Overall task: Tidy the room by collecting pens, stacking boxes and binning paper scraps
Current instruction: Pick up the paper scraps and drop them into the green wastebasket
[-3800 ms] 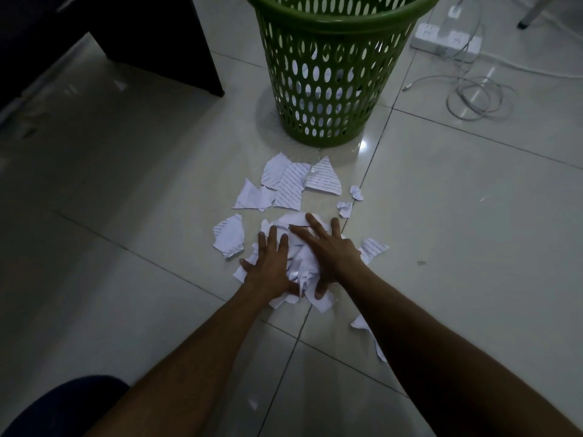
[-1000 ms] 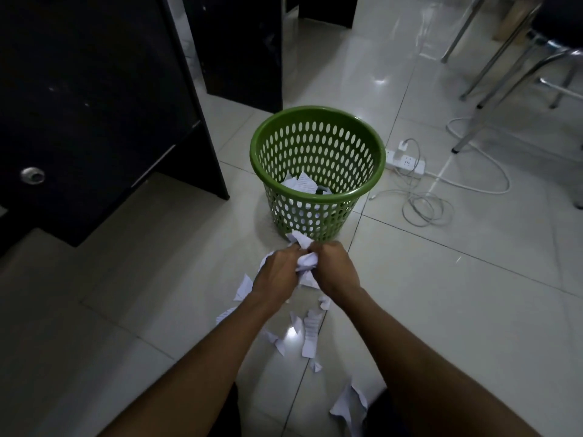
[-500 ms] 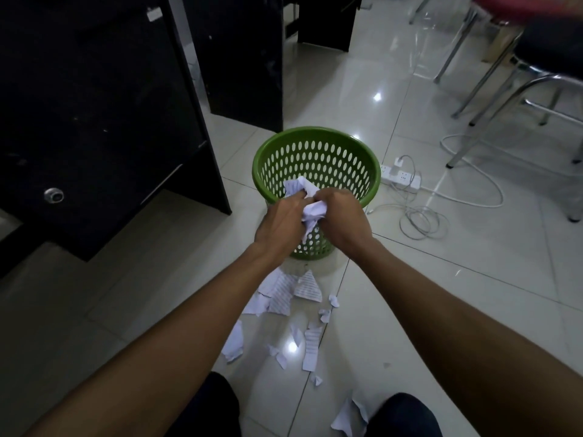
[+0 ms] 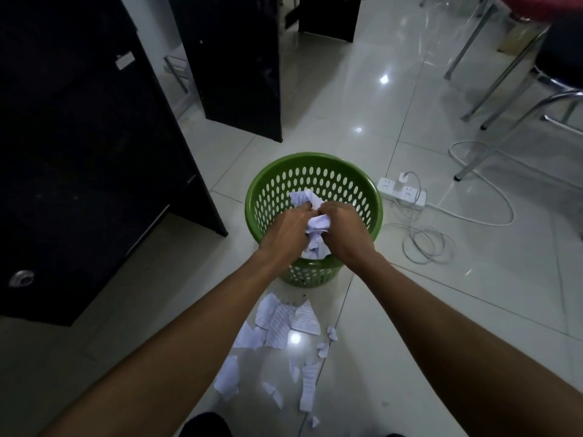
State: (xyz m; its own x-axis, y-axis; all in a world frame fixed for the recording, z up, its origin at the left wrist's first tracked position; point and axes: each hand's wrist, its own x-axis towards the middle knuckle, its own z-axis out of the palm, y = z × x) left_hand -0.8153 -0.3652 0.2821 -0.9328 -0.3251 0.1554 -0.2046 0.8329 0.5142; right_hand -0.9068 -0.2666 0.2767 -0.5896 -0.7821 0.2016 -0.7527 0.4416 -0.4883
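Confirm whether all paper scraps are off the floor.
No, torn paper scraps lie on the floor before the green wastebasket.

Hands: the left hand and right hand are close together, fingers curled round a paper wad.
Wad: white and crumpled, held over the open top of the bin.
Bin: green, round, full of holes, standing on the floor.
Scraps: torn white bits lie on the floor, on the near side of the bin.
Left: a black desk.
Right: a white power strip near the bin, with a looped cable near it.
Far right: chair legs.
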